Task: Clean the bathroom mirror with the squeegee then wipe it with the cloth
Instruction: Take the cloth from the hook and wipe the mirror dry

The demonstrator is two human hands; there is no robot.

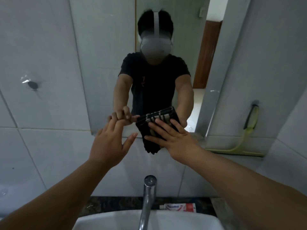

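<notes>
The bathroom mirror (103,67) hangs on the tiled wall ahead and reflects a person in a black shirt. A dark striped cloth (150,143) is pressed flat against the mirror's lower edge under my right hand (172,138), whose fingers are spread over it. The cloth's lower part hangs below the mirror onto the tiles. My left hand (109,141) rests beside it on the left, fingertips touching the glass near the bottom edge, holding nothing. A yellow-green squeegee (247,130) leans in the wall corner at the right, away from both hands.
A chrome tap (148,196) rises from the white basin (99,219) directly below my arms. A toothpaste tube (177,207) lies on the dark counter behind the basin. A broken hole (32,84) marks the tile at the left.
</notes>
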